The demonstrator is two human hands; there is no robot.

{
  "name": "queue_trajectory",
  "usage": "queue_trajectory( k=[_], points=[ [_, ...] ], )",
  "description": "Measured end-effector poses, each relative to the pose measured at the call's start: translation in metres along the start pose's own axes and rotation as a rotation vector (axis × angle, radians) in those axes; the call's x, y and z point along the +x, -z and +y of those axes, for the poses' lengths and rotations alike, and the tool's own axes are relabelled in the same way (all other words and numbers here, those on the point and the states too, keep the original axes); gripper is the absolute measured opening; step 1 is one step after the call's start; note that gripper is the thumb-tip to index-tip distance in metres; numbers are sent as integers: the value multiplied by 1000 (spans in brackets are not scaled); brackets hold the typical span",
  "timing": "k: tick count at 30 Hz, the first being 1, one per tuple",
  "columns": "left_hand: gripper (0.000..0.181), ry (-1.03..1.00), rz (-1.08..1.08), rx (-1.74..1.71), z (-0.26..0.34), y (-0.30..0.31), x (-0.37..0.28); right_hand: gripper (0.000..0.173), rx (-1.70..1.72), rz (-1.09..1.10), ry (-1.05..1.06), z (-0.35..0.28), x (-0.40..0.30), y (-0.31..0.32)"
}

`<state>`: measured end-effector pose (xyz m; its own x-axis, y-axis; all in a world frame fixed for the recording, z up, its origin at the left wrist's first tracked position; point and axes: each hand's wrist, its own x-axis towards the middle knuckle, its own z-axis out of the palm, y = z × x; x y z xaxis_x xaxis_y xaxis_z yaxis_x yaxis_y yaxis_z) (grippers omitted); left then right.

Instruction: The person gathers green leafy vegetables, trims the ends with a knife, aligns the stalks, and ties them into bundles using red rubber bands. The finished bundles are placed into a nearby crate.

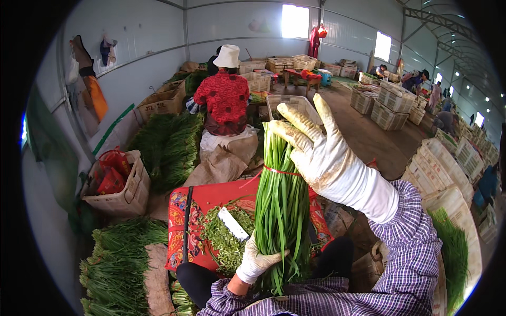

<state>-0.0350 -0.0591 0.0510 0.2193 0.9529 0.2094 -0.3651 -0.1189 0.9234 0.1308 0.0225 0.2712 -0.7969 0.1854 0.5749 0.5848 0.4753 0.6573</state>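
A thick bundle of green garlic chives [278, 201] stands nearly upright over my lap, pale stem ends at the top. A thin red tie [281, 171] circles it in its upper part, one loose end sticking out to the left. My left hand [259, 258], in a white glove, grips the bundle near its leafy lower end. Gloved too, with stained fingers spread, my right hand [316, 148] rests against the upper right side of the bundle. Cut chive trimmings [227, 247] lie in front of me on a red patterned padded surface [205, 193], with a flat white blade-like strip [233, 224] on them.
Chive bundles [122, 264] lie at my left beside a crate with red bags [124, 197]. At my right stands a crate holding chives [450, 249] near stacked crates [438, 166]. Ahead sits a person in a red jacket [223, 98] beside a chive pile [166, 146].
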Motion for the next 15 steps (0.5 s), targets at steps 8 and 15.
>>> queue_trajectory(
  k=[8, 15],
  points=[
    [75, 19, 1, -42, -9, 15, -1, 17, 300, 294, -342, 27, -43, 24],
    [78, 12, 3, -27, -4, 7, 3, 21, 213, 217, -134, 0, -37, 9]
  ],
)
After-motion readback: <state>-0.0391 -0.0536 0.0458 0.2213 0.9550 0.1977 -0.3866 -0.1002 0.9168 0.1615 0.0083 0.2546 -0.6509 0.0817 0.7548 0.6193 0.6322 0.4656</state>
